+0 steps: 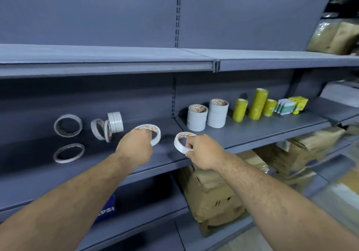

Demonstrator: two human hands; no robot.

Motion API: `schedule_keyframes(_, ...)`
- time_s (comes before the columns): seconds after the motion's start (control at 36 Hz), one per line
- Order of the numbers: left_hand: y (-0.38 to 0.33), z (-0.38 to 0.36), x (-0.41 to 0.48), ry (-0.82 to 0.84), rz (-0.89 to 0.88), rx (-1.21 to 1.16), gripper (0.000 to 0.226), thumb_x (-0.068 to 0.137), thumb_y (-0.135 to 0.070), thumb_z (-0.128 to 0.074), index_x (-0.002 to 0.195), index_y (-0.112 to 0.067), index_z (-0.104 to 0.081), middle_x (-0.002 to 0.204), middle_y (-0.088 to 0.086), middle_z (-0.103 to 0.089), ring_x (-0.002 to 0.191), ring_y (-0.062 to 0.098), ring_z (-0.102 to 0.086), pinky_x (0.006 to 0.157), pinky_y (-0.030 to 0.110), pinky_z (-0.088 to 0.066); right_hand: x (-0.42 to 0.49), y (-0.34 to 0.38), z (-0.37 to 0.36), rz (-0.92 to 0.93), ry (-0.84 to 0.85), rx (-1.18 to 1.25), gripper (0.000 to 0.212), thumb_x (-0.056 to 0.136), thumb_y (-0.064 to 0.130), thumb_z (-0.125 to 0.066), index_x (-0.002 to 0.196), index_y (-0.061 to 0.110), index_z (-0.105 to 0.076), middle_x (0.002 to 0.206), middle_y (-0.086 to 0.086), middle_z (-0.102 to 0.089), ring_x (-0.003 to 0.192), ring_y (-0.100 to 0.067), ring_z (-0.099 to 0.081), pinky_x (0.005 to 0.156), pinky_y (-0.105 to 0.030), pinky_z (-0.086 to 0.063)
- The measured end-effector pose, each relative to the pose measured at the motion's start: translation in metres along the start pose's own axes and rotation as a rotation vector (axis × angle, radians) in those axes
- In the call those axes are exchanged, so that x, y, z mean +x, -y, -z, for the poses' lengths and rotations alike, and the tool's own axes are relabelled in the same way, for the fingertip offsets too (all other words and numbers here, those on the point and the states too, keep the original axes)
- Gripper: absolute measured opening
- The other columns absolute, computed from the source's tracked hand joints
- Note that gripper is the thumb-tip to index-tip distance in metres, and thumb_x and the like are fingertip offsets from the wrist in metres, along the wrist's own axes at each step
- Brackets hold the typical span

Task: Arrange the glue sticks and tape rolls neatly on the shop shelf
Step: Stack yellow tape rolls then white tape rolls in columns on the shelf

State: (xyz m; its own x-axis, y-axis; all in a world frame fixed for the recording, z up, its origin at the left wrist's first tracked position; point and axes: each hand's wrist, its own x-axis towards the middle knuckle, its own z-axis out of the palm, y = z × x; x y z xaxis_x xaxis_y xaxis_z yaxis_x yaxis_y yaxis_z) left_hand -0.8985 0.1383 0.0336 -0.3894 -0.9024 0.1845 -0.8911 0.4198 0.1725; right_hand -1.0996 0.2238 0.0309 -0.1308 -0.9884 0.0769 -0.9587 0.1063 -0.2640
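My left hand (pixel 136 145) grips a white tape roll (pixel 156 134) just above the grey middle shelf (pixel 252 132). My right hand (pixel 202 151) pinches a second white tape roll (pixel 179 142) near the shelf's front edge. To the left, several loose white rolls (pixel 108 126) lean against each other, a larger ring (pixel 68 125) stands upright, and a thin ring (pixel 69 153) lies flat. Two neat stacks of white rolls (pixel 206 117) stand to the right. Beyond them are three yellow tape stacks (pixel 257 105) and small yellow and white boxes (pixel 291 106).
An upper grey shelf (pixel 116 60) overhangs the working shelf. Brown cardboard boxes (pixel 213 198) sit on the lower shelf at the right, a blue Pepsi-marked item (pixel 105 209) under my left arm. Wrapped brown packages (pixel 330 37) fill the far right.
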Motion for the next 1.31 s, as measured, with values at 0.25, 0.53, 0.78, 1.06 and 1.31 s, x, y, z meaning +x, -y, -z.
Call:
schedule_keyframes(0.25, -0.090, -0.015, 0.031, 0.031, -0.088, -0.019, 0.012, 0.087, -0.012, -0.052, 0.095, -0.017, -0.060, 0.078, 0.000, -0.058, 0.072, 0.022, -0.056, 0.060, 0.031, -0.044, -0.023, -0.094, 0.022, -0.105, -0.031, 0.002, 0.013, 0.090, 0.028, -0.062, 0.083, 0.027, -0.052, 0.092, -0.001, -0.065, 0.085, -0.025, -0.057, 0.067, -0.033, -0.044)
schedule_keyframes(0.53, -0.142, -0.023, 0.101, 0.020, -0.195, -0.023, 0.026, 0.090, -0.013, -0.054, 0.114, -0.018, -0.063, 0.102, 0.007, -0.066, 0.082, 0.026, -0.055, 0.068, 0.031, -0.047, 0.009, -0.147, 0.044, -0.178, -0.060, -0.033, 0.008, 0.091, 0.028, -0.060, 0.085, 0.025, -0.055, 0.093, -0.004, -0.065, 0.086, -0.028, -0.060, 0.071, -0.039, -0.053)
schedule_keyframes(0.78, -0.160, -0.032, 0.176, 0.028, -0.153, -0.081, 0.034, 0.089, -0.017, -0.057, 0.122, -0.018, -0.064, 0.119, 0.011, -0.064, 0.095, 0.031, -0.061, 0.078, 0.031, -0.052, 0.075, -0.180, 0.072, -0.190, -0.157, -0.119, 0.010, 0.090, 0.031, -0.063, 0.086, 0.029, -0.053, 0.095, -0.005, -0.067, 0.088, -0.030, -0.062, 0.068, -0.034, -0.047)
schedule_keyframes(1.06, -0.182, -0.057, 0.225, 0.012, -0.071, 0.033, 0.023, 0.090, -0.020, -0.060, 0.111, -0.020, -0.068, 0.116, 0.007, -0.065, 0.098, 0.030, -0.064, 0.072, 0.029, -0.049, 0.137, -0.211, 0.086, -0.123, -0.191, -0.133, 0.005, 0.090, 0.031, -0.060, 0.090, 0.028, -0.056, 0.094, -0.005, -0.061, 0.090, -0.029, -0.060, 0.067, -0.029, -0.039)
schedule_keyframes(1.31, -0.198, -0.069, 0.246, 0.022, -0.035, 0.037, 0.020, 0.089, -0.025, -0.056, 0.100, -0.014, -0.067, 0.108, 0.008, -0.066, 0.098, 0.030, -0.063, 0.070, 0.031, -0.045, 0.182, -0.231, 0.100, -0.028, -0.167, -0.195, 0.019, 0.092, 0.029, -0.055, 0.106, 0.022, -0.067, 0.105, -0.006, -0.068, 0.095, -0.030, -0.064, 0.068, -0.028, -0.045)
